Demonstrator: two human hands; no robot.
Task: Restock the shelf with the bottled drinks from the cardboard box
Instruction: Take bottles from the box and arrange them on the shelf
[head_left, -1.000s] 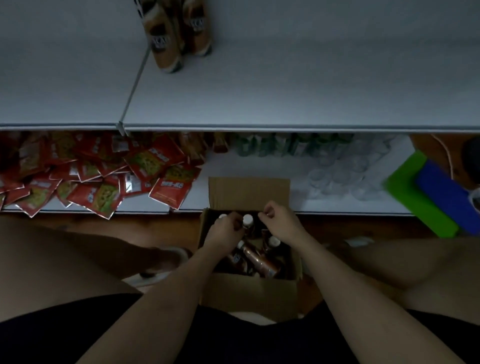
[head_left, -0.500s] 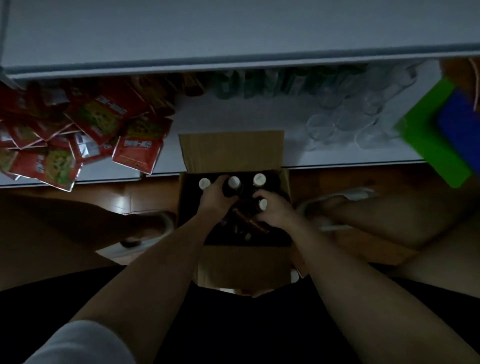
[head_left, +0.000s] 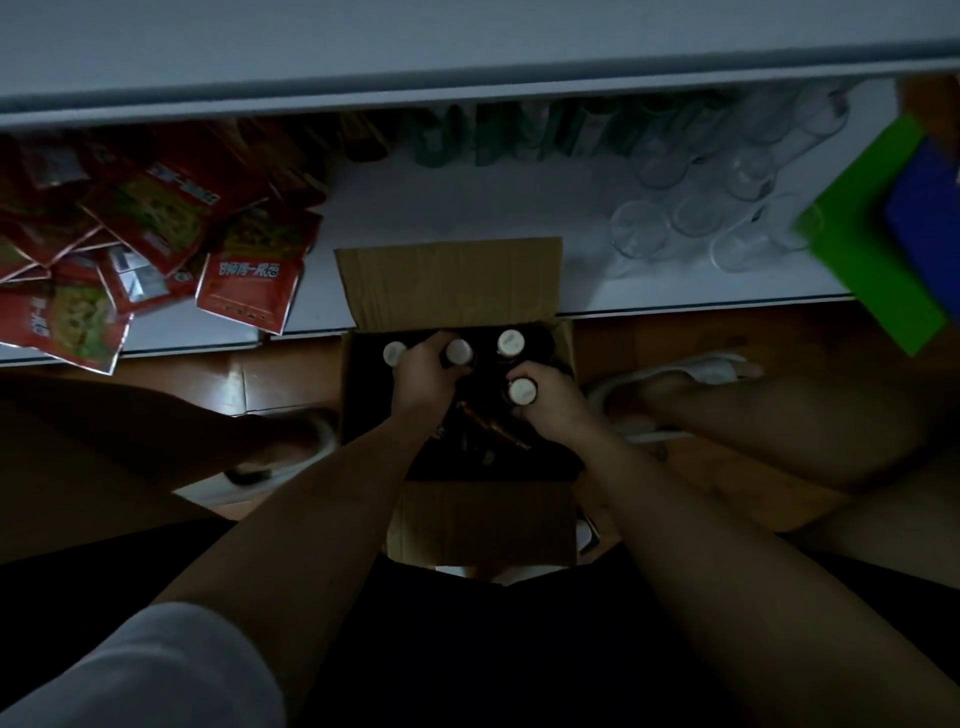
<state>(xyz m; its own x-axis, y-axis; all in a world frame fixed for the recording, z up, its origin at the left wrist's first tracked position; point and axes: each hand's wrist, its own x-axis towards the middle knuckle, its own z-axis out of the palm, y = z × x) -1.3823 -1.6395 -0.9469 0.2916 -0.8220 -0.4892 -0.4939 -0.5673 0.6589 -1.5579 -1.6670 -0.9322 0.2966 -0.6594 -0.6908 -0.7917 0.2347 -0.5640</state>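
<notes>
Bottles (head_left: 510, 343) in box (head_left: 483, 522): each hand, left (head_left: 426, 376) and right (head_left: 550, 402), grips one.

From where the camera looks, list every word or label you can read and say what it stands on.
Red snack packets: large white characters on the nearest packet, too blurred to quote.
Bottle caps in the cardboard box: faint print, unreadable.
Green bottles on the lower shelf: labels too dark.
Nothing else is readable.

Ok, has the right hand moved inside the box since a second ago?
Yes. Against the cardboard box, the right hand has drawn back from its far edge toward the box's middle, where it grips a white-capped bottle.
</notes>
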